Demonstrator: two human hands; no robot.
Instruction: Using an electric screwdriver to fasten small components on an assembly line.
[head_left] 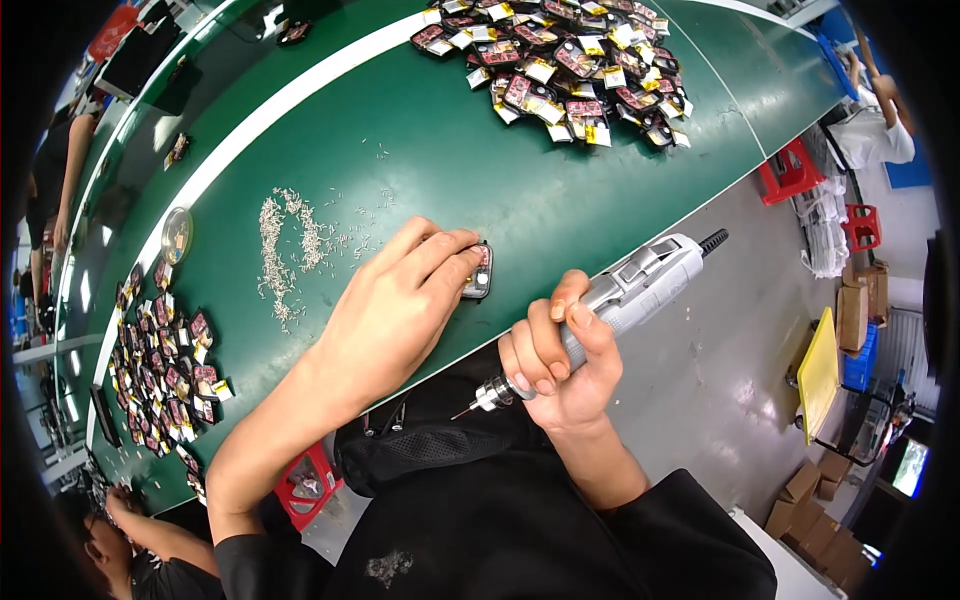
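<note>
This was a factory assembly line: a long green table (420, 150) carried heaps of small identical parts (560, 60) and a scatter of tiny screws (285, 250). Other workers sat alongside, with red stools (790, 170) and what looked like cardboard boxes (815, 500) on the grey concrete floor.

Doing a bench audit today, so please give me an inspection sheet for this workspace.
Surface: green table with a white stripe.
Job's things: small part under left hand; electric screwdriver in right hand.
Clutter: scattered screws; far pile of parts; second pile at left; round dish.
Grippers: left hand presses the part; right hand grips the screwdriver.
Cables: nothing seen.
Surroundings: red stools, cardboard boxes, grey floor.
</note>
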